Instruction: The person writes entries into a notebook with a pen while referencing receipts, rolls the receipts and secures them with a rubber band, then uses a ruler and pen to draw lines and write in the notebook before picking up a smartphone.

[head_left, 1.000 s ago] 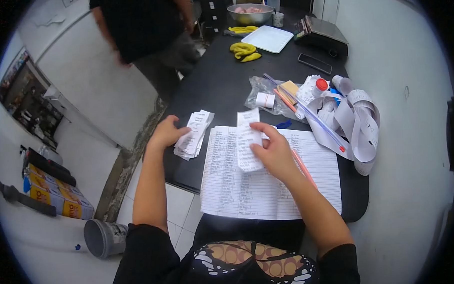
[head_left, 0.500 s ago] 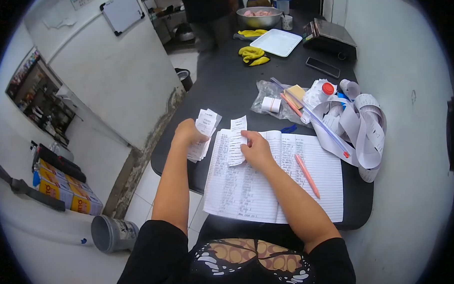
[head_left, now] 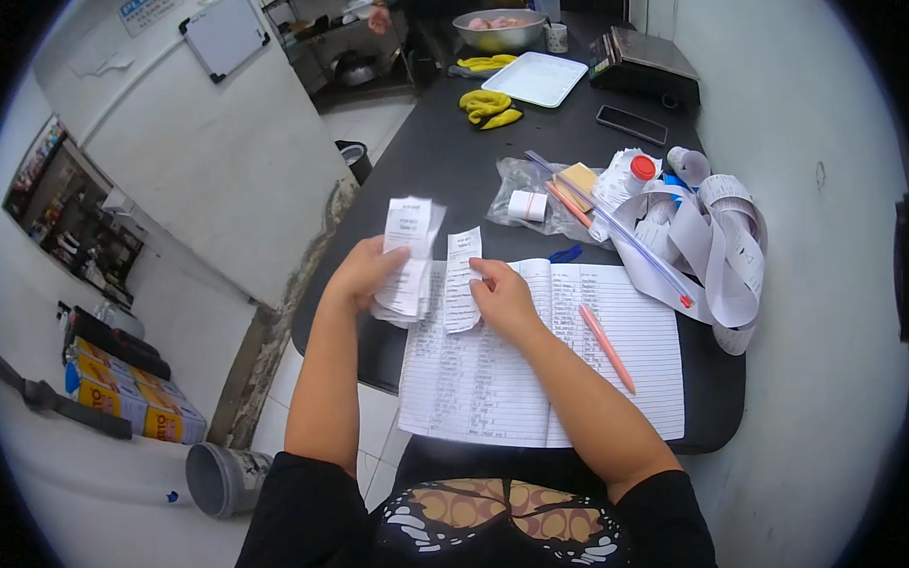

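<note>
Left hand (head_left: 367, 274) clamps receipts (head_left: 408, 276) at the notebook's (head_left: 534, 421) ten o'clock; right hand (head_left: 503, 297) pinches one slip (head_left: 463, 284). Left page (head_left: 449, 409) mostly written, right page (head_left: 653, 367) largely blank; pen (head_left: 608, 350) at three.

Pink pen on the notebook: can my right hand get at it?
Probably yes: the pink pen lies uncovered on the notebook, beside your right forearm, though your right hand may need to release its paper slip.

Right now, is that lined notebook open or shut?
Open: the lined notebook lies spread, left page and right page both showing.
</note>
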Action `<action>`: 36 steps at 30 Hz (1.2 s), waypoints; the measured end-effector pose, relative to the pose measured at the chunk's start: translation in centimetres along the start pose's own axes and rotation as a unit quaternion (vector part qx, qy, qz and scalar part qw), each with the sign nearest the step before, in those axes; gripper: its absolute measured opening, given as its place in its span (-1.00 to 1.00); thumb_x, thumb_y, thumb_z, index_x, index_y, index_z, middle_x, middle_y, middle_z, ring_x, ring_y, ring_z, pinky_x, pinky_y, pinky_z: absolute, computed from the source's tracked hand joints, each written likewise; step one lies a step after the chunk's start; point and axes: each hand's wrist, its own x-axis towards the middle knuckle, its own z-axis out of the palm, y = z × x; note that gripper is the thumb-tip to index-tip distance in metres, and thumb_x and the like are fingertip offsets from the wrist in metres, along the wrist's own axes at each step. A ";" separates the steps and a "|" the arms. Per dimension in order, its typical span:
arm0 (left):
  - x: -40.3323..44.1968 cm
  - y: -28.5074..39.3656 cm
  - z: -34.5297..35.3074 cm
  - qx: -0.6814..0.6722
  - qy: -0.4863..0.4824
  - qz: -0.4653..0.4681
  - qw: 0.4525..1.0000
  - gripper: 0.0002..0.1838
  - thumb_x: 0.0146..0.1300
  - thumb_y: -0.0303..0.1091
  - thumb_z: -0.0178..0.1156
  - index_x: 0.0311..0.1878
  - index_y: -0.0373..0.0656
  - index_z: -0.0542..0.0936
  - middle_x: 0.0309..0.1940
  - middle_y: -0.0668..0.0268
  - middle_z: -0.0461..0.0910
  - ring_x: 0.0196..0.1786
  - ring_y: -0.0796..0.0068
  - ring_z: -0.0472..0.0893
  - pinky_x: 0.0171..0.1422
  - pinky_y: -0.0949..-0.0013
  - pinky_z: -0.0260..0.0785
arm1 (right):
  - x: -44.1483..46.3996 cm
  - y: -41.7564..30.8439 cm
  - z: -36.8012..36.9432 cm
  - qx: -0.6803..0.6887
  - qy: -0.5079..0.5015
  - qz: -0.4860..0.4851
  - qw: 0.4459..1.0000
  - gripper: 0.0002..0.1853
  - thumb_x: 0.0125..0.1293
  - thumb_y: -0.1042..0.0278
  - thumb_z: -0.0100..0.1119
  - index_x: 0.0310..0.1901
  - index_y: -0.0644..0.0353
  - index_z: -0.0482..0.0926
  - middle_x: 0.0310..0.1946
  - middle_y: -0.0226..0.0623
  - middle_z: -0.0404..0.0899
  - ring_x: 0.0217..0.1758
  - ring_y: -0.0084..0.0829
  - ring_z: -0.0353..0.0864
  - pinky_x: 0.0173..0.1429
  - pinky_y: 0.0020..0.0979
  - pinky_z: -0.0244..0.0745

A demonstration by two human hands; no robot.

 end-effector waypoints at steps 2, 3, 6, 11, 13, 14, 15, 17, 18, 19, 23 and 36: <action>-0.9 0.2 2.5 -0.091 -0.034 0.038 0.995 -0.70 0.31 -0.44 0.07 0.06 -0.38 0.48 -0.12 0.15 0.61 -0.15 0.38 0.63 -0.02 0.31 0.49 | 0.1 0.0 0.1 0.041 0.012 0.002 0.999 -0.64 0.21 0.38 0.12 0.01 0.39 0.54 -0.08 -0.12 0.56 -0.17 -0.32 0.58 -0.03 -0.40 0.46; -1.1 -0.1 3.4 -0.136 -0.050 0.058 0.988 -0.68 0.31 -0.43 0.07 0.07 -0.40 0.47 -0.10 0.11 0.60 -0.12 0.36 0.63 0.01 0.31 0.48 | 0.2 0.0 0.1 0.062 0.019 0.003 0.998 -0.66 0.25 0.38 0.11 0.01 0.39 0.54 -0.07 -0.13 0.56 -0.14 -0.34 0.59 -0.02 -0.42 0.46; -1.4 -0.7 6.2 -0.124 -0.023 0.072 0.989 -0.68 0.33 -0.42 0.03 0.08 -0.40 0.45 -0.07 0.09 0.58 -0.07 0.35 0.61 0.06 0.32 0.46 | 0.1 -0.5 0.2 0.145 0.045 -0.013 0.988 -0.70 0.31 0.37 0.06 -0.03 0.41 0.56 -0.06 -0.14 0.57 -0.06 -0.37 0.59 0.01 -0.44 0.45; -0.4 -2.6 8.0 -0.115 0.045 0.119 0.985 -0.54 0.29 -0.51 0.03 0.23 -0.37 0.20 0.05 0.08 0.46 0.07 0.32 0.52 0.10 0.32 0.44 | -0.2 -1.2 -0.3 0.211 -0.010 0.011 0.977 -0.57 0.36 0.45 -0.01 0.23 0.39 0.31 -0.04 -0.19 0.54 -0.02 -0.48 0.55 0.05 -0.52 0.42; -0.7 -2.4 8.6 -0.145 0.066 0.104 0.982 -0.47 0.26 -0.56 0.02 0.28 -0.36 0.11 0.08 0.06 0.41 0.11 0.30 0.49 0.16 0.32 0.40 | -0.2 -1.4 -0.2 0.200 -0.015 0.020 0.979 -0.47 0.34 0.49 -0.03 0.33 0.36 0.18 -0.03 -0.14 0.53 0.00 -0.41 0.54 0.08 -0.49 0.42; -0.8 -2.3 9.0 -0.159 0.073 0.096 0.980 -0.43 0.25 -0.58 0.02 0.30 -0.35 0.06 0.10 0.05 0.39 0.13 0.29 0.48 0.18 0.32 0.38 | 0.0 -1.2 -0.2 0.164 -0.005 0.016 0.986 -0.43 0.32 0.50 -0.03 0.35 0.34 0.13 -0.03 -0.06 0.53 0.01 -0.29 0.56 0.10 -0.43 0.43; -0.8 -2.5 9.3 -0.147 0.064 0.105 0.981 -0.41 0.25 -0.59 0.01 0.32 -0.32 0.04 0.13 0.06 0.37 0.14 0.28 0.47 0.20 0.30 0.37 | 0.0 -0.8 -0.1 0.126 0.005 0.012 0.992 -0.39 0.30 0.51 -0.03 0.37 0.31 0.08 -0.04 0.01 0.54 0.02 -0.17 0.57 0.11 -0.37 0.43; -0.7 -3.0 9.9 -0.126 0.045 0.122 0.983 -0.37 0.25 -0.59 0.01 0.35 -0.27 0.01 0.19 0.06 0.35 0.16 0.28 0.47 0.23 0.28 0.35 | 0.1 1.1 1.1 0.021 0.033 -0.065 0.997 -0.37 0.26 0.54 -0.04 0.38 0.30 0.06 -0.01 0.07 0.52 0.06 -0.07 0.54 0.15 -0.29 0.41; -0.6 -3.1 10.1 -0.114 0.053 0.134 0.983 -0.35 0.23 -0.60 0.02 0.36 -0.26 0.00 0.19 0.06 0.34 0.18 0.28 0.45 0.24 0.28 0.34 | 0.0 0.8 1.2 -0.032 0.046 -0.102 0.993 -0.35 0.25 0.56 -0.05 0.39 0.29 0.06 0.01 0.09 0.51 0.08 -0.01 0.53 0.17 -0.26 0.40; -0.6 -3.3 10.2 -0.101 0.061 0.147 0.982 -0.33 0.22 -0.61 0.02 0.37 -0.25 0.00 0.20 0.06 0.34 0.20 0.28 0.44 0.24 0.27 0.32 | -0.2 0.6 1.1 -0.038 0.043 -0.115 0.992 -0.34 0.23 0.56 -0.05 0.39 0.28 0.05 0.02 0.12 0.50 0.10 0.02 0.51 0.18 -0.24 0.39; -0.9 -3.6 9.3 0.034 0.086 0.153 0.984 -0.25 0.16 -0.59 0.06 0.39 -0.24 -0.04 0.15 0.00 0.34 0.17 0.21 0.43 0.26 0.25 0.29 | -0.6 -1.8 -0.8 -0.006 -0.010 -0.045 0.999 -0.32 0.19 0.54 0.01 0.38 0.26 0.10 0.14 0.13 0.42 0.23 -0.04 0.42 0.28 -0.29 0.30; 13.0 6.0 12.9 0.538 0.032 0.269 0.799 -0.59 -0.05 -0.23 0.38 -0.15 -0.27 0.63 -0.22 0.00 0.62 -0.17 0.03 0.61 0.01 0.23 0.45 | -1.0 -3.3 -2.8 -0.307 0.032 -0.134 0.942 -0.69 0.03 0.42 0.20 -0.11 0.17 0.57 -0.19 -0.14 0.48 -0.05 -0.15 0.45 -0.01 -0.20 0.40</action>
